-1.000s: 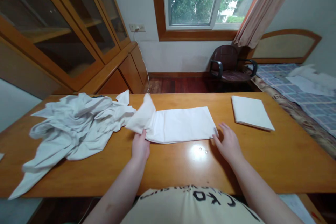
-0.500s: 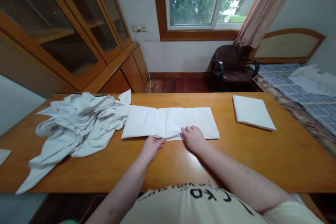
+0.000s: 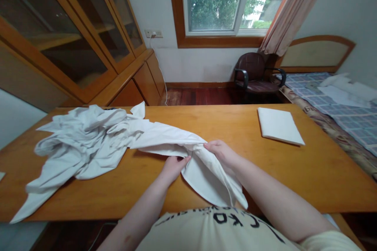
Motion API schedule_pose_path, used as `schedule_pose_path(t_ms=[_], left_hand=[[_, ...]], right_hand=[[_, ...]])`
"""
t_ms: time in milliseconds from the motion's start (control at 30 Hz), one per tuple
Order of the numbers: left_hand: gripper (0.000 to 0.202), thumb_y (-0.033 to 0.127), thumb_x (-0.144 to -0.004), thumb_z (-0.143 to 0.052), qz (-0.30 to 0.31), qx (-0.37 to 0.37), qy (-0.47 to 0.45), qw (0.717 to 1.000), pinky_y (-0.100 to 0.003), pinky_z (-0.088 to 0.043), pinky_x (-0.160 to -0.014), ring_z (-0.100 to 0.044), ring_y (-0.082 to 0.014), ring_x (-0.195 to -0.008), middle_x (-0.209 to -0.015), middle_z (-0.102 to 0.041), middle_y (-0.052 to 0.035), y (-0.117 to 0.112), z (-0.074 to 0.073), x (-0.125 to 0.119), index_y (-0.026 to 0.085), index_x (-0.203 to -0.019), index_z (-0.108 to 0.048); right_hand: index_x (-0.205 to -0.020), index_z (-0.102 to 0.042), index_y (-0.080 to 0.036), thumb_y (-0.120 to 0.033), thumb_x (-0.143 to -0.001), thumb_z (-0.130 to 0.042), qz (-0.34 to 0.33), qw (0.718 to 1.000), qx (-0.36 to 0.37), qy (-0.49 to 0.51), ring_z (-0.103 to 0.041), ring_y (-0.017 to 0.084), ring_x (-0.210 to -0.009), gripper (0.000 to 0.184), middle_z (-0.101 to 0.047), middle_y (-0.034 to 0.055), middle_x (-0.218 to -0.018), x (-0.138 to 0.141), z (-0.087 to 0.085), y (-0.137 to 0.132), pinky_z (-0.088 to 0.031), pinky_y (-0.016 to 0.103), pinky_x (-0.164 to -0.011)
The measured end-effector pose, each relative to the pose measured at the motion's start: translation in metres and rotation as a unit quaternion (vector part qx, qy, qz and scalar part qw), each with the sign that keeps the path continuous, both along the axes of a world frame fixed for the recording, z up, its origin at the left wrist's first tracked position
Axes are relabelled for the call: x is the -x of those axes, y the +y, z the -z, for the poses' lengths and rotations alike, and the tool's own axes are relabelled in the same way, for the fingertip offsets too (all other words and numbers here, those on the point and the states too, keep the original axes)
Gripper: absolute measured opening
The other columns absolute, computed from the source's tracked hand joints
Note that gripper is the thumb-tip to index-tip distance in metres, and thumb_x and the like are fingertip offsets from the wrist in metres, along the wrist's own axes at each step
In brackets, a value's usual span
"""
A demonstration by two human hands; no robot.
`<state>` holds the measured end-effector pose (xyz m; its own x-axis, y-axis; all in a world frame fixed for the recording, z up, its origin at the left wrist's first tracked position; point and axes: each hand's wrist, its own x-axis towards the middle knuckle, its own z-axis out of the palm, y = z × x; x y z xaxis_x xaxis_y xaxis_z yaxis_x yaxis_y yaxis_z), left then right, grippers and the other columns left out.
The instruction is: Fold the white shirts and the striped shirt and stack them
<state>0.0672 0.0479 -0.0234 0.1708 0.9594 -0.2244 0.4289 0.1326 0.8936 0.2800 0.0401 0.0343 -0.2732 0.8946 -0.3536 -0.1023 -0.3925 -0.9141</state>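
A white folded cloth lies across the middle of the table, its right part lifted and drooping toward my body. My left hand pinches the cloth's near edge around its middle. Further right, my right hand grips the upper fold, thumb on top and fingers partly hidden under the fabric. Between the hands the layers gape apart. The left end of this cloth meets a crumpled pile of white cloth. At the right of the table lies a neatly folded white cloth, apart from both hands.
The wooden table spans the view. Beyond it stand a dark red armchair and, at the right, a bed with a checked cover. A glass-fronted cabinet rises at the left. A small white object sits at the left edge.
The cloth lay flat as a long rectangle; its right part is now raised, turned and pulled toward my body. My right hand has gone from lying on it to gripping it.
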Motion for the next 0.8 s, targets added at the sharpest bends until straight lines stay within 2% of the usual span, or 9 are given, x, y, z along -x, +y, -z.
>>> schedule_pose_path(t_ms=[100,167,233,333,400,467,567,700,800], left_hand=[[0.028,0.03,-0.08,-0.056,-0.052,-0.002,0.141,0.989,-0.037,-0.046,-0.091,-0.062,-0.0293,-0.106,-0.104,-0.07,-0.0147,0.007,0.0,0.007,0.012,-0.097,-0.068],[0.028,0.028,-0.083,-0.051,-0.101,-0.029,0.197,0.975,-0.034,-0.047,-0.088,-0.062,-0.0277,-0.105,-0.102,-0.07,-0.0149,0.015,-0.002,0.022,0.011,-0.098,-0.067],[0.031,0.03,-0.086,-0.046,-0.13,-0.06,0.226,0.963,-0.032,-0.049,-0.084,-0.063,-0.0263,-0.103,-0.101,-0.07,-0.0138,0.021,-0.004,0.04,0.012,-0.103,-0.065],[0.032,0.033,-0.087,-0.041,-0.134,-0.082,0.287,0.945,-0.032,-0.049,-0.076,-0.065,-0.0272,-0.095,-0.094,-0.07,-0.0136,0.026,-0.003,0.062,0.013,-0.101,-0.063],[0.031,0.033,-0.087,-0.041,-0.121,-0.083,0.334,0.931,-0.033,-0.049,-0.072,-0.066,-0.0281,-0.089,-0.091,-0.07,-0.0143,0.025,0.001,0.068,0.014,-0.099,-0.062],[0.028,0.029,-0.085,-0.043,-0.103,-0.09,0.361,0.922,-0.032,-0.048,-0.071,-0.065,-0.0272,-0.088,-0.095,-0.069,-0.0133,0.024,0.005,0.067,0.015,-0.103,-0.059],[0.03,0.024,-0.082,-0.046,-0.08,-0.118,0.369,0.918,-0.031,-0.047,-0.074,-0.064,-0.0251,-0.093,-0.105,-0.067,-0.0099,0.023,0.008,0.06,0.019,-0.11,-0.055],[0.042,0.036,-0.087,-0.043,-0.107,-0.121,0.406,0.9,-0.036,-0.048,-0.072,-0.065,-0.0291,-0.091,-0.101,-0.067,-0.0156,0.022,0.008,0.051,0.012,-0.121,-0.049],[0.07,0.038,-0.085,-0.048,-0.125,-0.148,0.405,0.894,-0.037,-0.048,-0.074,-0.065,-0.0306,-0.093,-0.114,-0.063,-0.02,0.019,0.01,0.049,0.008,-0.143,-0.022]], right_hand=[[-0.067,-0.065,-0.014,-0.058,-0.066,-0.065,0.072,0.996,-0.016,-0.044,-0.055,0.016,-0.058,0.044,-0.065,0.0038,-0.063,-0.027,-0.001,0.015,-0.041,0.027,-0.057],[-0.07,-0.067,-0.015,-0.059,-0.07,-0.06,0.136,0.983,-0.037,-0.117,-0.059,0.019,-0.066,0.045,-0.068,0.006,-0.071,-0.062,0.002,0.028,-0.043,0.028,-0.062],[-0.076,-0.069,-0.015,-0.058,-0.078,-0.05,0.147,0.961,-0.052,-0.227,-0.062,0.022,-0.074,0.047,-0.07,0.008,-0.079,-0.1,0.007,0.039,-0.044,0.029,-0.064],[-0.072,-0.07,-0.015,-0.043,-0.08,-0.054,0.092,0.872,-0.053,-0.477,-0.063,0.023,-0.08,0.033,-0.071,0.0096,-0.08,-0.144,0.017,0.045,-0.044,0.03,-0.07],[-0.076,-0.072,-0.016,-0.033,-0.075,-0.06,0.065,0.822,-0.057,-0.563,-0.063,0.024,-0.086,0.021,-0.072,0.0103,-0.086,-0.156,0.021,0.043,-0.043,0.03,-0.076],[-0.094,-0.072,-0.017,-0.029,-0.074,-0.063,0.038,0.807,-0.086,-0.583,-0.063,0.023,-0.089,0.025,-0.071,0.0098,-0.096,-0.153,0.02,0.037,-0.043,0.029,-0.079],[-0.112,-0.066,-0.018,-0.032,-0.077,-0.061,-0.013,0.798,-0.121,-0.591,-0.064,0.021,-0.087,0.039,-0.069,0.0094,-0.103,-0.128,0.012,0.025,-0.044,0.029,-0.078],[-0.114,-0.064,-0.018,-0.03,-0.082,-0.054,-0.101,0.792,-0.194,-0.57,-0.06,0.022,-0.101,0.035,-0.063,0.0108,-0.117,-0.064,0.007,0.006,-0.042,0.031,-0.087],[-0.128,-0.053,-0.015,-0.042,-0.078,-0.059,-0.146,0.793,-0.26,-0.532,-0.05,0.026,-0.118,0.057,-0.053,0.0141,-0.132,-0.011,0.017,-0.009,-0.037,0.036,-0.098]])
